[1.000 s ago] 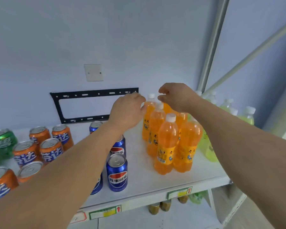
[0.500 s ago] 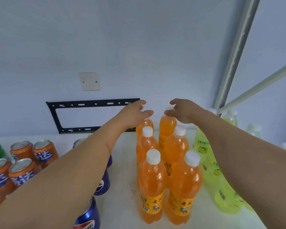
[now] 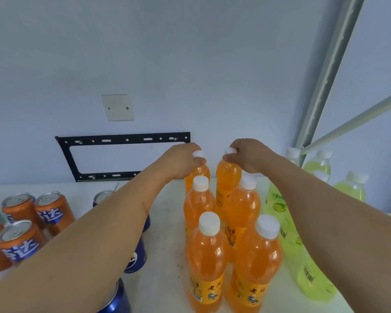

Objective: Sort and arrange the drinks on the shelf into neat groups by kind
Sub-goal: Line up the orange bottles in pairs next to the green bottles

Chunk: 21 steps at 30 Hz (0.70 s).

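Several orange soda bottles with white caps stand in two rows on the white shelf (image 3: pixel 165 224). My left hand (image 3: pixel 181 162) grips the neck of the back left orange bottle (image 3: pixel 200 172) just under its cap. My right hand (image 3: pixel 248 158) grips the neck of the back right orange bottle (image 3: pixel 227 175). The two front bottles (image 3: pixel 207 263) stand nearest me. Yellow-green lemon bottles (image 3: pixel 280 213) stand to the right. Orange cans (image 3: pixel 52 211) sit at the left, and blue cola cans (image 3: pixel 136 256) lie partly hidden under my left forearm.
A black metal bracket (image 3: pixel 122 141) and a white blank plate (image 3: pixel 117 107) are on the back wall. A grey shelf upright (image 3: pixel 325 75) with a diagonal brace rises at the right. A green can edge shows at the far left.
Both hands have come down onto the caps and necks of the two back orange bottles; earlier they hovered open above them. The view has moved closer to the shelf.
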Tool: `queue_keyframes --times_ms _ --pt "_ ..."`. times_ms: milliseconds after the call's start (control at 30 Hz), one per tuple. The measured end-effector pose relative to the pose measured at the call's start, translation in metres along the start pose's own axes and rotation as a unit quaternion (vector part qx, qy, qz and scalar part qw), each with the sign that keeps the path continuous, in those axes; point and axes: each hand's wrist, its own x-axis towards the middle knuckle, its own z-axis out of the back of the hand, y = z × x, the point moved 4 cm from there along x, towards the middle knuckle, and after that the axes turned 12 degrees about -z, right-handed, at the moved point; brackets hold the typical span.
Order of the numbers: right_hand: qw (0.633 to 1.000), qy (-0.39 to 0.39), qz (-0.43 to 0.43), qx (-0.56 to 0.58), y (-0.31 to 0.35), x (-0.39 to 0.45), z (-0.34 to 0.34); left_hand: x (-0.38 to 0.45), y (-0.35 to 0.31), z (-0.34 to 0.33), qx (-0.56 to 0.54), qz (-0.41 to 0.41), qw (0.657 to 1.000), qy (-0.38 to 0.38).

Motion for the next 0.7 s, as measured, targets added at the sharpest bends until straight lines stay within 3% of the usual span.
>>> queue_keyframes --times_ms 367,700 --pt "1.0 0.013 -0.004 -0.027 -0.003 -0.017 0.009 -0.001 -0.002 -0.001 -0.006 -0.004 1.0 -0.009" --pt "0.998 0.029 -0.028 0.045 -0.003 -0.024 0.009 -0.006 -0.007 -0.001 -0.029 0.023 0.999 0.006"
